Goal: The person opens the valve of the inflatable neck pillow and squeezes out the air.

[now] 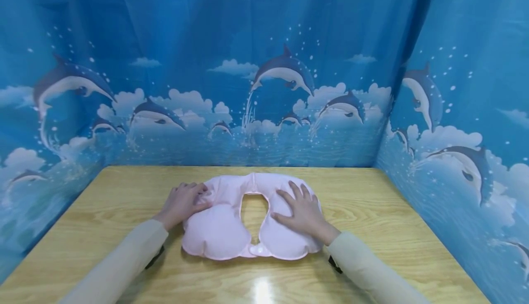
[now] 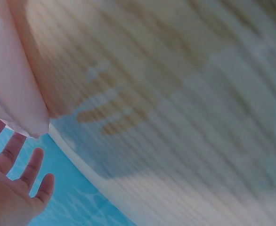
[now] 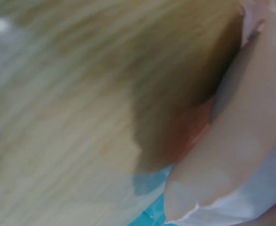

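A pale pink inflated neck pillow (image 1: 219, 230) lies flat on the table, puffed up, with a keyhole-shaped opening in its middle. A small round snap at the front joins its two ends. At the pillow's upper left side, my left hand (image 1: 184, 204) touches it with thumb and fingertips. In the left wrist view that hand (image 2: 11, 188) has its fingers apart, some of them off the pillow (image 2: 15, 70). My right hand (image 1: 303, 212) rests spread on the pillow's right half. The right wrist view shows mostly the pillow's side (image 3: 223, 155), and that hand's fingers are hidden.
The wood-grain table (image 1: 368, 212) extends around the pillow on all sides. A blue curtain (image 1: 198, 65) printed with dolphins and clouds hangs behind it and along both sides. Light glares off the table near its front.
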`<state>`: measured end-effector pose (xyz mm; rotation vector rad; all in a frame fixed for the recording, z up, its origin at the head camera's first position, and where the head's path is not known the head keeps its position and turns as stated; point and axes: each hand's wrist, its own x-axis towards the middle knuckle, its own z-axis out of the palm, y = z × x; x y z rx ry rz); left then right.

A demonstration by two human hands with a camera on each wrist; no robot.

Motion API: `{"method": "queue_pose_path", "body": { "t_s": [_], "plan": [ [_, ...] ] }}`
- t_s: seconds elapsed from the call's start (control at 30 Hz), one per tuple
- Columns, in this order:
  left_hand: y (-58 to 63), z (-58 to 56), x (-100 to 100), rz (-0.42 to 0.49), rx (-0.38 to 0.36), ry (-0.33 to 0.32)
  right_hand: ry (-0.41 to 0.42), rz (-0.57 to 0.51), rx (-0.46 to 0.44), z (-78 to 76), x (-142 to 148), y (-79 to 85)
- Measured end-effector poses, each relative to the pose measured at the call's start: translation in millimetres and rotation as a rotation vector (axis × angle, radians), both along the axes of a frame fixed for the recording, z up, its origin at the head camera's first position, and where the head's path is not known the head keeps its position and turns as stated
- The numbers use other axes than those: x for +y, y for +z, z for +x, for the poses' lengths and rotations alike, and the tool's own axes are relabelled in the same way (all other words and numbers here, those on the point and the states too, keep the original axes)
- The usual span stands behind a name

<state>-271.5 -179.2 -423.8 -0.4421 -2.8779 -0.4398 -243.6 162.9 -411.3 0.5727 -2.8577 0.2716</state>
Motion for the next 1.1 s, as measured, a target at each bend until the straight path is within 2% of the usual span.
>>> {"method": "queue_pose_path", "body": {
  "t_s": [0.57,0.83,1.1],
  "plan": [
    [4.7,0.3,-1,0.033,-0.009,0.0,-0.011,0.014,-0.03,1.6,2,-9.4],
    [5.9,0.9,0,0.032,-0.014,0.008,0.008,0.002,-0.031,1.0,1,-11.7],
    [7.2,1.7,1,0.029,0.014,0.005,0.015,0.002,-0.029,0.5,-1,-13.4]
  ]
}}
